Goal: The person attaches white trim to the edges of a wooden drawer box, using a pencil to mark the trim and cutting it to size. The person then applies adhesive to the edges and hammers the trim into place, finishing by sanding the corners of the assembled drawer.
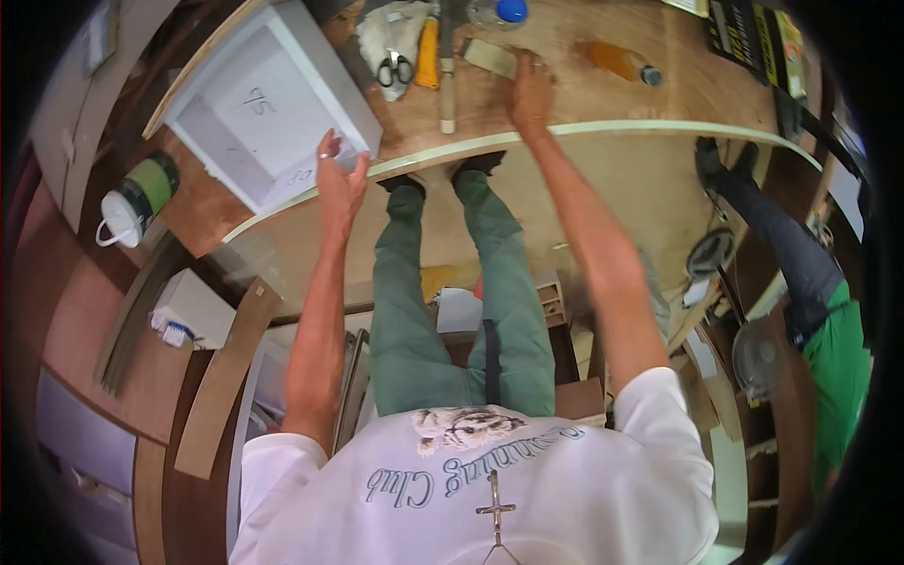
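Observation:
A white open-topped box (268,99), like a drawer, sits at the left of the wooden worktable, with handwritten marks inside. My left hand (341,184) is at its near wall, fingers over the rim and thumb on the near side. Further right, my right hand (533,99) closes on the end of a flat beige block (490,58), which lies low over the tabletop; its exact kind is unclear. Between the hands are a wooden-handled tool (446,99), black-handled scissors (395,71) on a whitish bag and a yellow-orange tube (427,54).
An orange bottle (617,61) lies right of my right hand. A blue-capped clear container (499,13) stands at the back. A green-and-white tub (141,200) stands left of the box. The table's pale curved edge (659,123) runs before me. Another person (819,311) is at the right.

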Available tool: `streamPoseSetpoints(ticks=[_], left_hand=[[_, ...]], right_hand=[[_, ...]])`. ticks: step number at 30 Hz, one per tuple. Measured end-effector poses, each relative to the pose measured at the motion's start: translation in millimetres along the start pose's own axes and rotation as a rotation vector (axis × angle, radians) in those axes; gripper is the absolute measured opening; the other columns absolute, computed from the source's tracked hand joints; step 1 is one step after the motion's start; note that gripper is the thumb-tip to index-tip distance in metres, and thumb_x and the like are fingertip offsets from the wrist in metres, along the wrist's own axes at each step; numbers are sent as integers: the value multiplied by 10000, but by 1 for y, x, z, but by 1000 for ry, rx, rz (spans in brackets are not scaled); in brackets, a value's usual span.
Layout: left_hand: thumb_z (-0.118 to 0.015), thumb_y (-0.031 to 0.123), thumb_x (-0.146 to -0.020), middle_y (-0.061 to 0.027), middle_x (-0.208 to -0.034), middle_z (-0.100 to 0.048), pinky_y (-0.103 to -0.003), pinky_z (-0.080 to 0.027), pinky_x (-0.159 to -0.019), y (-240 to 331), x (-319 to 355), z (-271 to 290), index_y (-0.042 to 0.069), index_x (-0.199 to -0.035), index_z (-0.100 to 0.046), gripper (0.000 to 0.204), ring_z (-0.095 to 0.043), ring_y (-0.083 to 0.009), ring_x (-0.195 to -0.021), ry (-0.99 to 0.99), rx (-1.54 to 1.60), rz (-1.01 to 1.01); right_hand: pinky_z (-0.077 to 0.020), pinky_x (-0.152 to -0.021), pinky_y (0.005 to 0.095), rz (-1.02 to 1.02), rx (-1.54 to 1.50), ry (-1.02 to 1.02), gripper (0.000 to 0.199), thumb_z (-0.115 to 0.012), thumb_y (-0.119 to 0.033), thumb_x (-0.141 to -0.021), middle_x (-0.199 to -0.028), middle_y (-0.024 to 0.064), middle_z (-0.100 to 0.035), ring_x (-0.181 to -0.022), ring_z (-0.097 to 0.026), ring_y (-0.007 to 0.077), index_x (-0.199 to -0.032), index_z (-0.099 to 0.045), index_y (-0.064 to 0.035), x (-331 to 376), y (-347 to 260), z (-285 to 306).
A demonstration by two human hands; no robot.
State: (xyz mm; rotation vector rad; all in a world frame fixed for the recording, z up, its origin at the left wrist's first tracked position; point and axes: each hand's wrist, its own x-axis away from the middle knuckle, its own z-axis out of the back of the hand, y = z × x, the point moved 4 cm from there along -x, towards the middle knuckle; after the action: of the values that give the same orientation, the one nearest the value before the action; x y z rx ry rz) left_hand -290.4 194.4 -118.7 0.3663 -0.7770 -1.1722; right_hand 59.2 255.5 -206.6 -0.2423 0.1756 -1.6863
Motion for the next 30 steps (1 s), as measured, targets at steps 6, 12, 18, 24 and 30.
streamPoseSetpoints(ticks=[6, 12, 18, 24, 30], left_hand=[[-794, 135, -853, -238, -1100, -711, -463, -525, -914, 2, 0, 7, -49, -1515, -365, 810, -679, -406, -1035, -80, -90, 51], [-768, 97, -871, -227, -1164, -675, -437, -531, -914, 15, -2, 3, -13, -1526, -376, 772, -661, -358, -1096, -75, -68, 91], [-740, 149, -919, -217, -1272, -621, -409, -501, -993, 62, 37, 23, -7, -1447, -495, 602, -620, -315, -1183, 23, 19, -58], [-676, 283, -977, -235, -1187, -674, -459, -535, -932, 112, 101, -12, 6, -1405, -532, 530, -684, -382, -1067, -748, -64, -245], [-543, 272, -1025, -260, -1040, -709, -559, -522, -850, 46, 133, -26, 15, -1176, -646, 315, -663, -469, -997, -876, -102, -35]], right_hand=[[-398, -1012, 580, 60, -21, -267, 607, -801, -220, -805, -1308, 122, -591, -1197, -558, 360, -1354, -556, -132, -23, 12, 1], [-482, -879, 525, 77, -164, -378, 366, -766, -205, -847, -1082, 167, -671, -1039, -629, 377, -1177, -646, -101, -24, 44, 0], [-512, -791, 507, 288, -358, -595, 91, -690, -165, -868, -964, 164, -700, -938, -659, 374, -935, -695, -103, 36, -8, 62], [-440, -914, 497, 597, -310, -698, 93, -706, -188, -838, -968, 87, -652, -1034, -617, 289, -915, -723, -138, 135, -76, 101], [-421, -924, 466, 625, -336, -661, 114, -712, -197, -850, -978, 72, -607, -1020, -588, 273, -948, -735, -144, 176, -115, 94]])
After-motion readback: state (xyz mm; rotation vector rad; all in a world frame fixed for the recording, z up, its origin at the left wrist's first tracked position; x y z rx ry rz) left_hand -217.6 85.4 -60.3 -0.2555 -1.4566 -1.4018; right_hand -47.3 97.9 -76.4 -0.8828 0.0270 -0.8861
